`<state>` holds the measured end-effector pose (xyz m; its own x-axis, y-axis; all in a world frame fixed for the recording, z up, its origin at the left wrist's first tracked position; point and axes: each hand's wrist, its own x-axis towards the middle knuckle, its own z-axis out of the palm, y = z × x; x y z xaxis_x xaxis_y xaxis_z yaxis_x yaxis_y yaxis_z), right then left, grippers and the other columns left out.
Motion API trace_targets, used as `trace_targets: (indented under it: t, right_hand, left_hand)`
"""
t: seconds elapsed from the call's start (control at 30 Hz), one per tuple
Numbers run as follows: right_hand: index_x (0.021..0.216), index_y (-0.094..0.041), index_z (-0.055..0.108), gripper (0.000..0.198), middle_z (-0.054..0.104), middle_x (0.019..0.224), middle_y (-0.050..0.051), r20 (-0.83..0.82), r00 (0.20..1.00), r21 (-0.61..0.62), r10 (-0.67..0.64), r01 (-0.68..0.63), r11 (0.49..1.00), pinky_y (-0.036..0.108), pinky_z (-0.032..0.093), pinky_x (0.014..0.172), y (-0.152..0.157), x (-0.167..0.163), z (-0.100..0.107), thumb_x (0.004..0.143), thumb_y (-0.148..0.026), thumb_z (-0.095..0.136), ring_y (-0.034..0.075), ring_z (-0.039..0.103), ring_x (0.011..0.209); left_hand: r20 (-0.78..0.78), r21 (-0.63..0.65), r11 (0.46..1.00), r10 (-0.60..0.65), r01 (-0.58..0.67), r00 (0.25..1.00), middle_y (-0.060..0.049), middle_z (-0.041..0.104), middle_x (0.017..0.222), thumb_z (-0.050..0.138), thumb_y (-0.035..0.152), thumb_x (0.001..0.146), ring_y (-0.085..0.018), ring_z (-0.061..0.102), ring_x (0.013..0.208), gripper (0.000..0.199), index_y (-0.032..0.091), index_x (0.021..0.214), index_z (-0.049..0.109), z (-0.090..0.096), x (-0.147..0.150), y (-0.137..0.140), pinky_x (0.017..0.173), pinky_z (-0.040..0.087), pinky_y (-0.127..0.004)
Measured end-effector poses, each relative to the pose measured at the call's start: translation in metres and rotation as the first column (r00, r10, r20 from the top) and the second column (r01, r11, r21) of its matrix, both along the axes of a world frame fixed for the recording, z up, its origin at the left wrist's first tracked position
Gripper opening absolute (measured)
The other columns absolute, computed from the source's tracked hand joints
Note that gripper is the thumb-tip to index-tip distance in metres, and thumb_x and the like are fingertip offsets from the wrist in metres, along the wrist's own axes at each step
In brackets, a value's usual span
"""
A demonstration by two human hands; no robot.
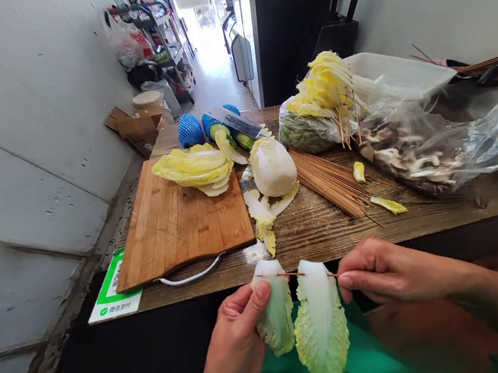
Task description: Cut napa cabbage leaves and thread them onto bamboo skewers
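Observation:
My left hand (240,339) pinches a small cabbage leaf (280,321) near its white base, thumb on top. A thin wooden skewer (293,273) runs through that base and through a second cabbage leaf (321,324), which hangs from it to the right. At the skewer's right end, my right hand (379,273) grips it between thumb and curled fingers. Both leaves hang in front of the table's near edge, white ends up. On the table beyond lie a cut napa cabbage (273,167), some trimmed leaf pieces (262,215) and a bundle of skewers (329,178).
A cutting board (184,220) with stacked cabbage leaves (197,168) lies left. Behind are a knife (240,123) and blue-netted produce (189,130). Skewered leaves (325,86) rest on a bag at the right, beside a plastic bag of mushrooms (415,154) and a white tray (400,75).

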<state>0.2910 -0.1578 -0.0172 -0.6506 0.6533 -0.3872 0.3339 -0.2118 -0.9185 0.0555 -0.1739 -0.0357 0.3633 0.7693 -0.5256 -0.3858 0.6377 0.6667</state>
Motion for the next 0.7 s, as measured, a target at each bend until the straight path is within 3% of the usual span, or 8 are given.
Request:
trace_targets:
  t: [0.07, 0.17, 0.33, 0.4, 0.47, 0.6, 0.7]
  right_hand:
    - [0.072, -0.01, 0.059, 0.037, 0.034, 0.048, -0.008, 0.012, 1.0, 0.095, 0.004, -0.005, 0.995, 0.017, 0.022, 0.038, -0.001, -0.005, 0.001, 0.087, -0.041, 0.048, 0.004, 0.027, 0.042]
    - [0.069, -0.01, 0.059, 0.036, 0.032, 0.049, -0.008, -0.008, 1.0, 0.141, 0.008, -0.007, 0.99, 0.017, 0.021, 0.039, 0.002, -0.011, -0.001, 0.087, -0.039, 0.049, 0.004, 0.027, 0.043]
    - [0.076, -0.01, 0.061, 0.04, 0.035, 0.046, -0.008, -0.074, 0.989, 0.19, -0.129, 0.141, 0.972, 0.017, 0.021, 0.037, 0.027, -0.014, -0.017, 0.088, -0.044, 0.044, 0.005, 0.029, 0.04]
    - [0.076, -0.01, 0.062, 0.041, 0.038, 0.045, -0.007, -0.111, 0.968, 0.285, -0.227, 0.25, 0.925, 0.018, 0.021, 0.038, 0.042, -0.017, -0.021, 0.088, -0.046, 0.044, 0.005, 0.03, 0.039]
    - [0.075, -0.011, 0.062, 0.042, 0.039, 0.043, -0.007, -0.148, 0.936, 0.369, -0.319, 0.351, 0.86, 0.018, 0.022, 0.038, 0.054, -0.021, -0.024, 0.087, -0.047, 0.044, 0.005, 0.03, 0.037]
    - [0.073, -0.012, 0.06, 0.044, 0.04, 0.044, -0.007, -0.183, 0.892, 0.482, -0.413, 0.447, 0.754, 0.019, 0.026, 0.04, 0.063, -0.034, -0.027, 0.088, -0.049, 0.041, 0.006, 0.031, 0.039]
    - [0.07, -0.014, 0.058, 0.044, 0.039, 0.046, -0.006, -0.209, 0.86, 0.576, -0.465, 0.493, 0.652, 0.02, 0.029, 0.043, 0.061, -0.041, -0.029, 0.089, -0.049, 0.039, 0.007, 0.034, 0.042]
  left_hand:
    - [-0.001, -0.012, 0.995, -0.096, 0.096, 0.995, -0.008, 0.069, 0.073, 0.065, 0.032, 0.074, -0.016, 0.06, 0.067, 0.023, 0.014, 0.085, 0.073, 0.002, 0.005, -0.001, 0.066, 0.046, -0.026]
    - [0.017, -0.003, 0.986, -0.168, 0.168, 0.986, -0.011, 0.07, 0.077, 0.063, 0.035, 0.076, -0.019, 0.062, 0.07, 0.028, 0.011, 0.089, 0.071, 0.002, 0.011, 0.005, 0.07, 0.046, -0.029]
    - [0.139, 0.053, 0.968, -0.249, 0.244, 0.958, -0.01, 0.07, 0.089, 0.055, 0.054, 0.076, -0.022, 0.063, 0.083, 0.05, 0.015, 0.106, 0.065, -0.011, -0.004, 0.049, 0.074, 0.046, -0.031]
    - [0.132, 0.132, 0.939, -0.334, 0.318, 0.933, -0.011, 0.068, 0.095, 0.063, 0.049, 0.072, -0.022, 0.063, 0.086, 0.051, 0.014, 0.109, 0.062, -0.016, -0.014, 0.071, 0.074, 0.046, -0.03]
    - [0.062, 0.217, 0.922, -0.342, 0.321, 0.938, -0.012, 0.067, 0.099, 0.069, 0.032, 0.071, -0.018, 0.062, 0.082, 0.044, 0.012, 0.109, 0.061, -0.016, -0.022, 0.086, 0.068, 0.045, -0.024]
    - [-0.04, 0.284, 0.933, -0.221, 0.223, 0.974, -0.011, 0.066, 0.101, 0.067, 0.019, 0.073, -0.011, 0.06, 0.074, 0.034, 0.012, 0.106, 0.062, -0.006, -0.032, 0.092, 0.057, 0.042, -0.018]
    - [-0.183, 0.294, 0.933, -0.161, 0.21, 0.97, -0.012, 0.067, 0.1, 0.07, 0.024, 0.07, -0.015, 0.063, 0.078, 0.048, 0.014, 0.114, 0.056, 0.004, -0.042, 0.087, 0.061, 0.045, -0.022]
